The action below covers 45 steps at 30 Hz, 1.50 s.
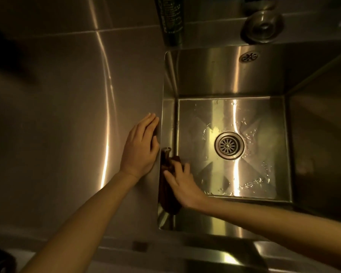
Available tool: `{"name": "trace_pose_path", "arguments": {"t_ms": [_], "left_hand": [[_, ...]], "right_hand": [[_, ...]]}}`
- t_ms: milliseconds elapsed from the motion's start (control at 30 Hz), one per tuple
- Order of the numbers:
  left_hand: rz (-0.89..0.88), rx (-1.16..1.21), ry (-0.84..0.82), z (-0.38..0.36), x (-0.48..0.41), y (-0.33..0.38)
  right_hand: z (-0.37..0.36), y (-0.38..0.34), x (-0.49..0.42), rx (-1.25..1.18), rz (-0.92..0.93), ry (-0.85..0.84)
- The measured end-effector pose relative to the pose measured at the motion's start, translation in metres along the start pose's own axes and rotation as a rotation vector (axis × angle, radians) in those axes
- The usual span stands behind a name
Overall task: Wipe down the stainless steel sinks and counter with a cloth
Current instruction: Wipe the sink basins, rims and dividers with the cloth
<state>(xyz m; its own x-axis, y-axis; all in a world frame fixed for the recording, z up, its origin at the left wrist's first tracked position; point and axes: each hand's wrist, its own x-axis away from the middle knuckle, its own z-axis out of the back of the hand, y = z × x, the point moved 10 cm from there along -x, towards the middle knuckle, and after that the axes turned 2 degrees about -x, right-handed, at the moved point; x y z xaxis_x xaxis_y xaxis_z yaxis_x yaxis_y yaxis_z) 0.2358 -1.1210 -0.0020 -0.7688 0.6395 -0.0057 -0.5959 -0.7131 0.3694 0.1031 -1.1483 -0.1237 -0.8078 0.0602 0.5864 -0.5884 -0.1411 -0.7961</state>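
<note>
A deep stainless steel sink (260, 79) fills the right half of the view, its wet floor holding a round drain (229, 145). My right hand (182, 185) is inside the sink and presses a dark brown cloth (168, 201) flat against the sink's left inner wall. My left hand (141, 145) lies palm down on the grey counter (57, 115), fingers together, right at the sink's left rim. Most of the cloth is hidden behind my right hand.
A dark green bottle (170, 20) stands on the counter behind the sink's left corner. A round metal strainer plug (263, 26) sits on the ledge behind the sink. An overflow grille (249, 56) is in the back wall. Water droplets cover the sink floor.
</note>
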Motion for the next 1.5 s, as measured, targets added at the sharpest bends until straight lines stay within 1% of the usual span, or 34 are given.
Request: {"name": "trace_pose_path", "arguments": {"t_ms": [33, 100, 233, 300, 367, 433, 500, 567, 633, 700, 733, 767, 867, 900, 933, 1000, 1067, 1167, 1233, 1300, 1367, 1433, 1500], "left_hand": [[0.003, -0.001, 0.007, 0.001, 0.000, -0.001], [0.008, -0.006, 0.016, 0.002, -0.001, -0.001], [-0.002, -0.009, 0.034, 0.002, 0.002, 0.000], [-0.011, -0.017, 0.062, 0.007, 0.002, 0.002], [-0.019, -0.021, 0.076, 0.011, 0.000, 0.005], [-0.018, -0.036, 0.064, 0.010, 0.000, 0.007], [-0.007, -0.068, 0.067, 0.011, 0.002, 0.008], [0.014, -0.102, 0.078, 0.014, 0.003, 0.007], [0.050, -0.134, 0.090, 0.016, 0.005, 0.006], [0.149, -0.120, 0.119, 0.016, 0.015, 0.004], [0.197, -0.101, 0.131, 0.014, 0.025, 0.005], [0.222, -0.083, 0.134, 0.010, 0.038, 0.009], [0.193, -0.059, 0.083, -0.003, 0.089, 0.028], [0.184, -0.053, 0.056, -0.007, 0.107, 0.034], [0.183, -0.049, 0.035, -0.009, 0.126, 0.038], [0.198, -0.043, 0.018, -0.013, 0.157, 0.049], [0.225, -0.028, 0.019, -0.016, 0.177, 0.060], [0.258, 0.029, 0.041, -0.018, 0.186, 0.071], [0.219, 0.044, 0.047, -0.017, 0.184, 0.076], [0.176, 0.044, 0.032, -0.020, 0.185, 0.079], [0.176, 0.051, 0.014, -0.022, 0.187, 0.078], [0.168, 0.042, -0.014, -0.025, 0.187, 0.079], [0.111, 0.026, -0.051, -0.028, 0.187, 0.085]], "right_hand": [[-0.010, 0.003, 0.010, -0.026, -0.010, -0.038], [-0.023, 0.020, 0.012, -0.067, -0.089, -0.067], [-0.029, 0.066, -0.025, -0.101, -0.308, -0.008], [-0.029, 0.089, -0.041, -0.004, -0.432, -0.020], [-0.029, 0.098, -0.052, 0.097, -0.480, -0.075], [-0.025, 0.089, -0.056, 0.079, -0.456, -0.098], [-0.017, 0.069, -0.042, 0.029, -0.410, -0.082], [-0.015, 0.038, -0.013, -0.048, -0.284, -0.112], [-0.018, 0.006, 0.019, -0.019, -0.144, -0.183], [-0.018, -0.007, 0.033, 0.019, -0.054, -0.186], [-0.020, -0.006, 0.033, 0.032, -0.055, -0.170], [-0.023, 0.002, 0.029, 0.049, -0.093, -0.154], [-0.033, 0.045, 0.008, 0.154, -0.294, -0.124], [-0.035, 0.059, 0.001, 0.210, -0.316, -0.140], [-0.037, 0.070, -0.006, 0.272, -0.300, -0.176], [-0.039, 0.081, -0.014, 0.385, -0.200, -0.280], [-0.037, 0.078, -0.009, 0.428, -0.073, -0.357], [-0.020, 0.044, 0.021, 0.479, 0.204, -0.497], [0.003, 0.025, 0.052, 0.543, 0.375, -0.599], [0.035, 0.018, 0.084, 0.536, 0.507, -0.631], [0.062, 0.037, 0.096, 0.512, 0.510, -0.602], [0.071, 0.073, 0.083, 0.551, 0.417, -0.557], [0.059, 0.107, 0.059, 0.636, 0.306, -0.559]]}}
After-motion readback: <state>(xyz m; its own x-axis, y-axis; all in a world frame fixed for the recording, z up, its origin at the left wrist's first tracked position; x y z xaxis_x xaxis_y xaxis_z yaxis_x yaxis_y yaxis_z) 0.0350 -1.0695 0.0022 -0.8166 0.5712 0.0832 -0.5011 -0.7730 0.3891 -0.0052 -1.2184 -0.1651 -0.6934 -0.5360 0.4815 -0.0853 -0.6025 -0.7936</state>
